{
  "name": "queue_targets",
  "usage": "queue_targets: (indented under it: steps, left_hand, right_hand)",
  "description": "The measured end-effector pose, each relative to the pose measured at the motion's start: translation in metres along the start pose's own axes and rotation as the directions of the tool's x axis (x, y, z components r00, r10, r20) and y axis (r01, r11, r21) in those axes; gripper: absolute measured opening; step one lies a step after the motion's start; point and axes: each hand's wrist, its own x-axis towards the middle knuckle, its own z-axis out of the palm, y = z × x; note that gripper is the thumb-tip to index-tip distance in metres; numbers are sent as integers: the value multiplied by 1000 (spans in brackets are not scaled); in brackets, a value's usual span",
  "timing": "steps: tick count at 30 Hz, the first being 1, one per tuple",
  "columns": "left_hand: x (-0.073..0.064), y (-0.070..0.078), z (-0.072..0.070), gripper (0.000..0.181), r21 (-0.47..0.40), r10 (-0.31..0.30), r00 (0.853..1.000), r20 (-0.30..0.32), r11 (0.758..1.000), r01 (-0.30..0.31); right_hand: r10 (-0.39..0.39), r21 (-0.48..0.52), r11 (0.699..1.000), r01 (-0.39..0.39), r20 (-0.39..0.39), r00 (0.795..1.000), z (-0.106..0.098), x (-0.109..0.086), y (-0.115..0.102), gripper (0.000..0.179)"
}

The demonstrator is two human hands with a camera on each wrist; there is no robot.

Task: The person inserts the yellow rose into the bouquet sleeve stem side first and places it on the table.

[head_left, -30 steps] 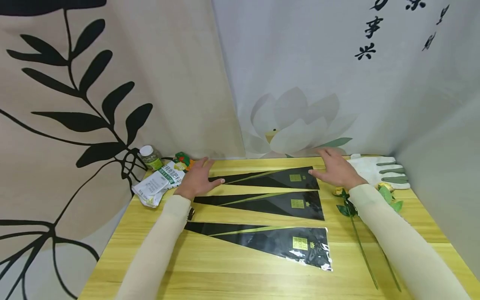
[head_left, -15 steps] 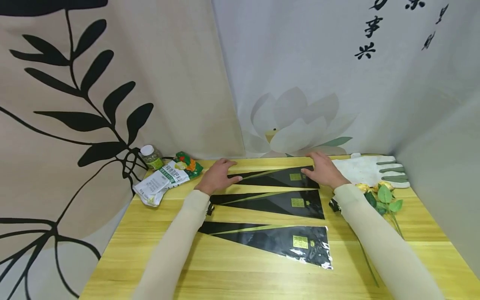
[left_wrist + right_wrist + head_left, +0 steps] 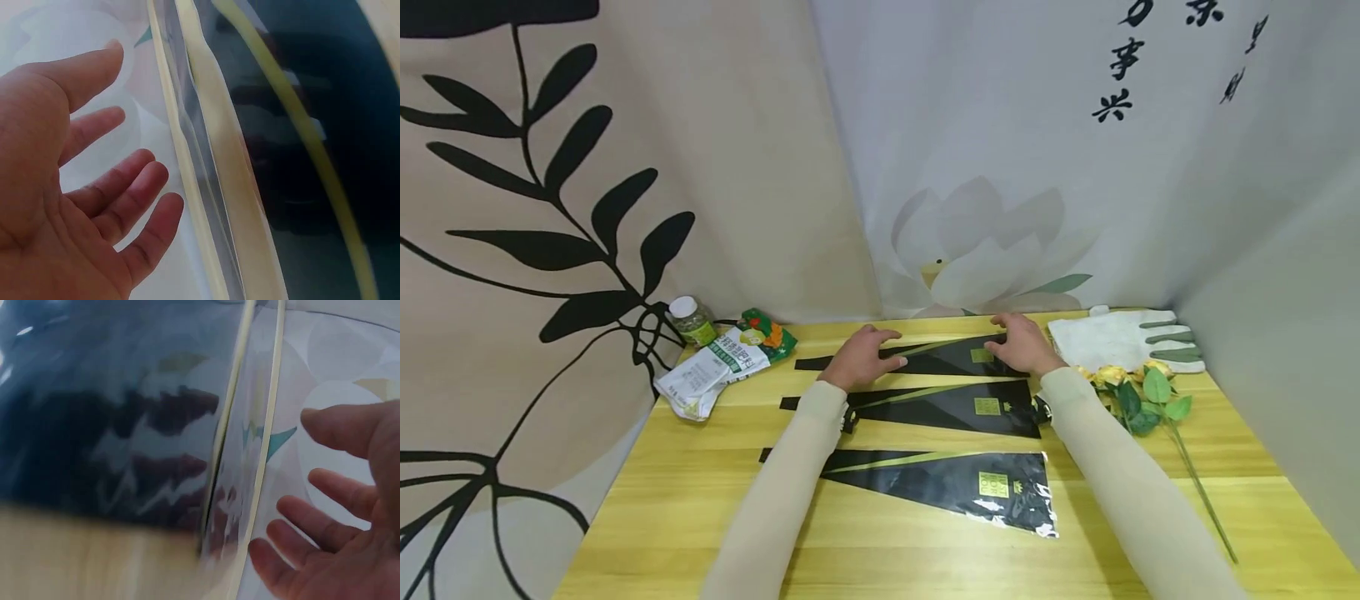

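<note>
Three tapered black plastic flower sleeves with gold stripes lie flat in a column on the wooden table: a far sleeve (image 3: 940,358), a middle sleeve (image 3: 943,408) and a near sleeve (image 3: 925,483). My left hand (image 3: 861,360) hovers over the narrower half of the far sleeve. Over that sleeve's wide end is my right hand (image 3: 1026,346). In the left wrist view, the fingers (image 3: 103,72) are loosely spread with nothing between them. Likewise the right wrist view has relaxed, separated fingers (image 3: 325,522) near a sleeve edge; contact cannot be told.
Yellow artificial roses (image 3: 1112,377) with green leaves lie right of the sleeves, partly behind the right sleeve cuff. White-and-green gloves (image 3: 1105,337) rest at the back right. At the back left are a printed packet (image 3: 730,362) and a white-capped jar (image 3: 694,323). A fabric backdrop (image 3: 737,167) borders the table.
My left hand has moved right and my right hand left, bringing them closer together over the far sleeve. The sleeves lie where they were; the view has shifted slightly.
</note>
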Motion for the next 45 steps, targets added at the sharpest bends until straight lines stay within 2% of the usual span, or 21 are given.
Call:
queue_targets:
  steps: [9,14,18,24,29,35,38,41,45]
  left_hand:
    - [25,28,14,53,-28,51,998,22,998,-50]
    - [36,38,25,50,-62,19,999,41,998,-17]
    - [40,38,33,45,-73,-13,998,67,997,18]
    - [42,38,36,41,-71,-59,996,64,995,64]
    - [42,40,34,41,-103,-66,995,73,992,74]
    - [44,40,34,41,-112,-61,996,61,991,68]
    - [45,39,35,42,-121,-62,996,65,990,69]
    - [47,38,36,43,-122,-72,994,78,989,81]
    - [48,34,39,43,-135,-82,993,86,986,94]
  right_hand:
    - [41,24,999,-40,-22,999,6,6,-1,53]
    - [66,46,997,-65,-4,998,15,9,2,52]
    - [82,37,996,-82,16,997,19,8,2,52]
    - [87,-33,996,-87,11,996,17,7,1,52]
    - [108,-70,992,-108,-2,994,14,6,4,55]
    - [78,-115,990,-81,-36,996,12,7,6,51]
    - [84,-97,991,-87,-36,996,10,5,8,47]
    - [130,-22,991,-130,-19,991,6,1,8,45]
    - [177,73,982,-176,-3,984,0,-6,8,56]
